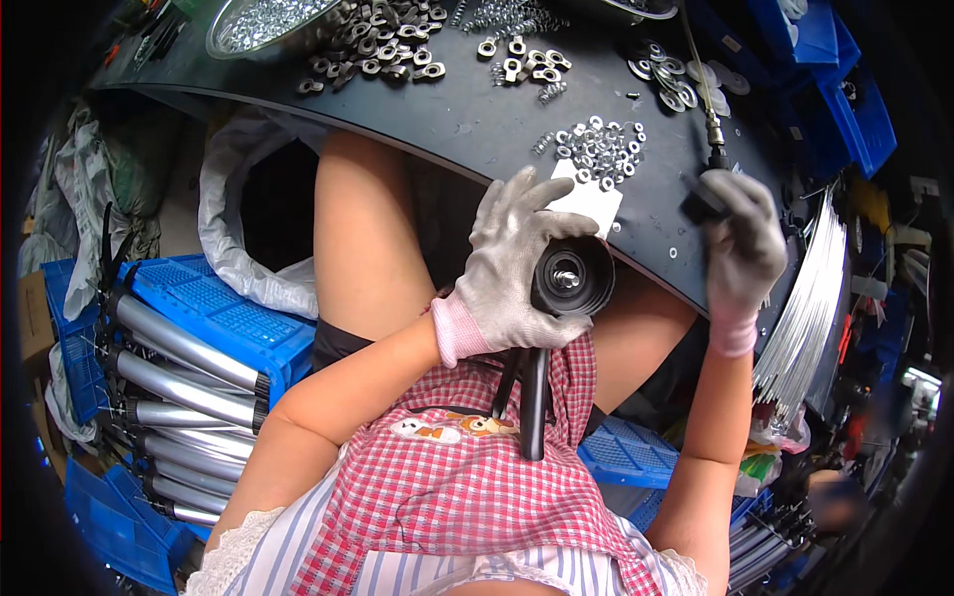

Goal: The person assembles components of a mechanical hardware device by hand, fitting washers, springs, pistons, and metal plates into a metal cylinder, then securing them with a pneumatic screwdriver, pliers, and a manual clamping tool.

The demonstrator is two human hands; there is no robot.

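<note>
My left hand (517,263) grips a black round cup-shaped part (599,289) by its rim, the thumb and fingers spread around it. A silver threaded stud (565,279) stands in the middle of the cup. Below it, black rods (534,407) slant down over my apron; how they join the cup is hidden. My right hand (743,238) is closed around a black tool (704,202), smeared by motion, at the end of an air hose (714,129). Both hands wear grey-white gloves with pink cuffs. Beyond my left hand, small metal washers (601,149) lie heaped by a white card (588,204).
Metal eye-shaped fittings (407,45), springs (512,15) and flat discs (671,79) lie on the dark table (437,114). Thin silver rods (810,308) are bundled at right. A blue crate (219,318) and silver tubes (189,343) sit at left; blue bins (845,99) stand far right.
</note>
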